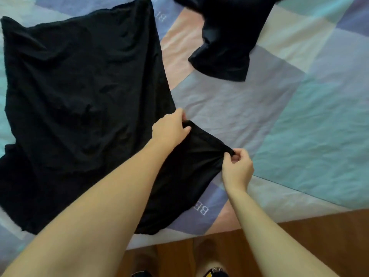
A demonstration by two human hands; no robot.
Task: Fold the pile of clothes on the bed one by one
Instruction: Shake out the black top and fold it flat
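Nearest the camera, below both grips, is a strip of brown wooden floor [311, 232] and the person's feet at the bottom edge, too cut off to describe. The edge of the bed [279, 198] runs just above it, covered in a patchwork sheet [311, 124] of pale blue, lilac, pink and cream blocks.

The right hand [236, 168] pinches a narrow hem end of the black garment [79, 108] between thumb and curled fingers, a tight grip on the cloth. Up and to the left of it, the left hand [171, 128] holds the other end of the same hem, fingers curled over the fabric edge. The cloth between the two grips is pulled into a taut band. Left of the left grip the garment spreads wide and wrinkled over the bed.

Below the right grip, printed letters [201, 209] in white on a lilac block read "BE", the rest hidden under the cloth. Beyond the left grip, similar lettering [162, 17] shows beside the garment's far edge, too blurred to read fully.

Farthest, above the right grip, a second dark garment [225, 43] lies crumpled, apart from the first.
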